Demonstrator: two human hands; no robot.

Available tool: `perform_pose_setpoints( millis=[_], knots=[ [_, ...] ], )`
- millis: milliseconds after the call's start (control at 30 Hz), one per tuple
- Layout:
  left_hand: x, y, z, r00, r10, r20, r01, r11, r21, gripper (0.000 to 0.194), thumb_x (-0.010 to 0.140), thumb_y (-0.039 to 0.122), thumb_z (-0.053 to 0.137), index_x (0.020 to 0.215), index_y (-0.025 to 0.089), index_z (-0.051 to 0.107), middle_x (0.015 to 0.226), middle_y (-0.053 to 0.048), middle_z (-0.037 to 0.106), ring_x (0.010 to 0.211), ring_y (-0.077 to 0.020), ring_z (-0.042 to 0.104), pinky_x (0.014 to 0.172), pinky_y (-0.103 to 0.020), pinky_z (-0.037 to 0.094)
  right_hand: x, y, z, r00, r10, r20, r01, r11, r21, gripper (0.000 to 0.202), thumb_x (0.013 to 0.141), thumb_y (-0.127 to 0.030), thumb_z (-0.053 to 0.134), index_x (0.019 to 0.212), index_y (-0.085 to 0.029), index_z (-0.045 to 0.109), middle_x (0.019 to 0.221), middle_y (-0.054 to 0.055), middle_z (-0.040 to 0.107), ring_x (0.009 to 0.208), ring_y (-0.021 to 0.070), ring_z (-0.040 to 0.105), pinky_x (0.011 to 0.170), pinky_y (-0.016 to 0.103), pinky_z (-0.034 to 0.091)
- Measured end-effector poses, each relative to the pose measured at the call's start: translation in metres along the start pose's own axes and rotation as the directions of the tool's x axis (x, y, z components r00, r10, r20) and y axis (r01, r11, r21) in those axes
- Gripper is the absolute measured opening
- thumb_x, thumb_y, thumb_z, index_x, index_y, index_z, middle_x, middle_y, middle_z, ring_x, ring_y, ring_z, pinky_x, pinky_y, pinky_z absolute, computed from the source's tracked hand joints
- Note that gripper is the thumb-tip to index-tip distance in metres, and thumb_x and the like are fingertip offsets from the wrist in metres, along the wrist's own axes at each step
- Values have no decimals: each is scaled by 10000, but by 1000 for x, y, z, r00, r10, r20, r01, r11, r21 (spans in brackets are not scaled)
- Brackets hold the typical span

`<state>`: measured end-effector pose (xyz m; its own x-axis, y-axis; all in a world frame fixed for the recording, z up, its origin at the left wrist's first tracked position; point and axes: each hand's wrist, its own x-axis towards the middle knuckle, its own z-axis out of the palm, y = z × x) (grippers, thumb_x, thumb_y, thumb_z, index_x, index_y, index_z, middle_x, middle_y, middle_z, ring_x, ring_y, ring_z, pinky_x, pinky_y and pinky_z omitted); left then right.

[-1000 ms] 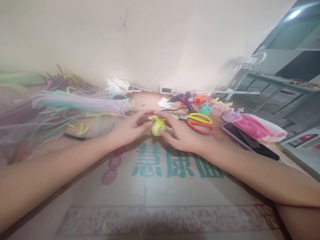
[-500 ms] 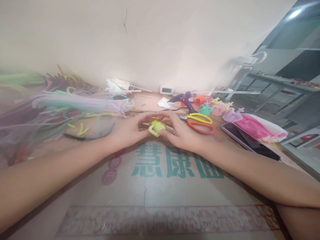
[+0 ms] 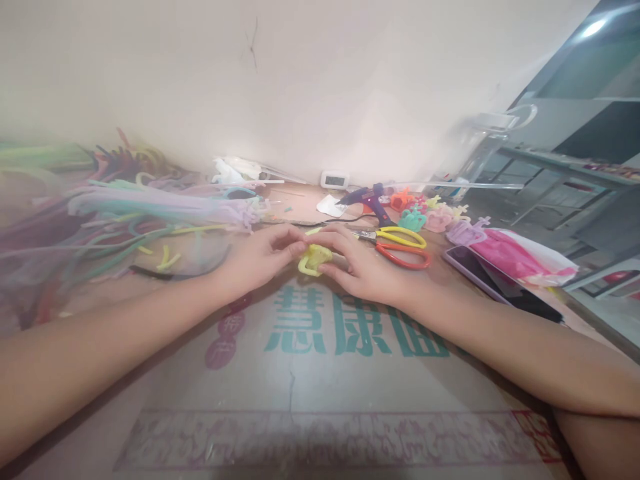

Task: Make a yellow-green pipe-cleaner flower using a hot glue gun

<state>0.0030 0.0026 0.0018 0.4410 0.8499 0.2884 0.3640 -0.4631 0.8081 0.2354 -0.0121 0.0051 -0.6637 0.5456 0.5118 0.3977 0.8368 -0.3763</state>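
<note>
A small yellow looped piece point(image 3: 316, 259) is held between my two hands at the middle of the table. My right hand point(image 3: 353, 263) grips its right side, with the thumb below and the fingers over the top. My left hand point(image 3: 273, 257) pinches at its upper left, thumb and forefinger together near a pale yellow strip. Just right of my right hand lie scissors point(image 3: 403, 247) with one yellow and one red handle. Behind them a purple glue gun point(image 3: 370, 200) rests on its side.
Piles of coloured fuzzy stems point(image 3: 165, 203) cover the left side. A small white digital clock point(image 3: 335, 179) stands by the wall. Several finished coloured pieces point(image 3: 413, 218), a phone point(image 3: 500, 283) and a pink-and-white packet point(image 3: 520, 257) lie at the right.
My left thumb and fingers have closed together at the upper left of the yellow piece. The yellow piece has turned slightly, and my right fingers have shifted a little over it.
</note>
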Motion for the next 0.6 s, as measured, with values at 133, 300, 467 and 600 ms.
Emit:
perform_pose_setpoints(
  millis=[133, 300, 467, 600],
  knots=[
    [0, 1, -2, 997, 11, -74, -5, 997, 71, 343, 987, 496, 516, 948, 188, 663, 995, -45, 713, 964, -226, 641, 894, -357, 472, 0, -1, 1, 1000, 23, 10, -24, 999, 40, 419, 986, -224, 568, 1400, -249, 510, 1351, 130, 603, 1289, 267, 573, 1122, 522, 477],
    [3, -3, -2, 991, -9, -130, 19, 997, 73, 459, 1028, 551, 405, 952, 188, 676, 1014, -55, 697, 1020, -234, 632, 962, -380, 461, -2, 3, 4, 995, 96, -31, -89, 982, 169, 420, 987, -235, 566, 1399, -243, 487, 1404, 132, 574, 1335, 265, 558, 1144, 512, 471],
    [5, -10, 2, 999, 36, 30, -35, 999, -33, 441, 975, 537, 564, 1262, 206, 610, 1321, -95, 660, 1215, -258, 610, 1057, -403, 462, -3, 4, 6, 998, 46, -30, -39, 977, 207, 418, 1009, -248, 540, 1421, -246, 467, 1448, 141, 544, 1371, 260, 539, 1165, 513, 454],
    [6, -11, 1, 984, 90, 151, -72, 990, -117, 460, 987, 509, 560, 1354, 232, 585, 1417, -98, 633, 1322, -266, 576, 1119, -408, 439, -3, 3, 6, 998, 48, -46, -38, 979, 198, 408, 1021, -265, 527, 1423, -266, 454, 1456, 134, 547, 1399, 259, 519, 1169, 522, 450]
  ],
)
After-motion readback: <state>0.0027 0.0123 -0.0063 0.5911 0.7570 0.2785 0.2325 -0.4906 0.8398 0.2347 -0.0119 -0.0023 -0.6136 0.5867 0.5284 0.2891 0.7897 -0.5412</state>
